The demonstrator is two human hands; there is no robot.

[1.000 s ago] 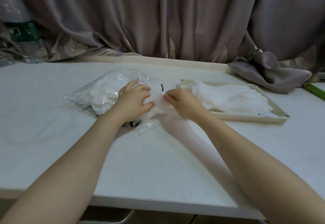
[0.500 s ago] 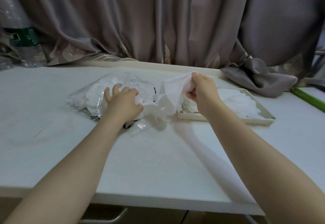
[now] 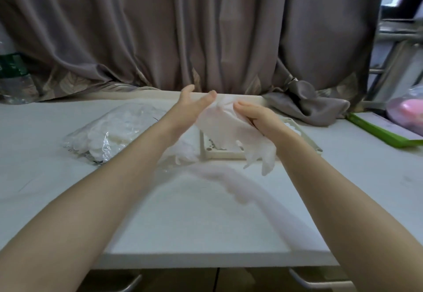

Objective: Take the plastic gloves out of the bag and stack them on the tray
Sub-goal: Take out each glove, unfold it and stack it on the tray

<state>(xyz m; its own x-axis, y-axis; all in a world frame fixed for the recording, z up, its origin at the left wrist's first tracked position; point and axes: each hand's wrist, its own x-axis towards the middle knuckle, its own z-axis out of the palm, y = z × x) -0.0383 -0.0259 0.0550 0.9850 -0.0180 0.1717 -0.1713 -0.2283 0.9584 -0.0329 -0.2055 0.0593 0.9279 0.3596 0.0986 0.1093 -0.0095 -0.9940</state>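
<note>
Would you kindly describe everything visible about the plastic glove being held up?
The plastic glove is thin, translucent white film, crumpled and blurred. It hangs in the air over the near end of the tray, finger tips dangling toward the table. The right hand grips its upper part; the left hand, fingers straight, touches its top edge.

The lower half of the frame is bare white table (image 3: 194, 218), open to pass. At centre left lies the bag (image 3: 109, 136), at centre right the tray (image 3: 219, 154); a green board (image 3: 384, 131) blocks the right edge.
</note>
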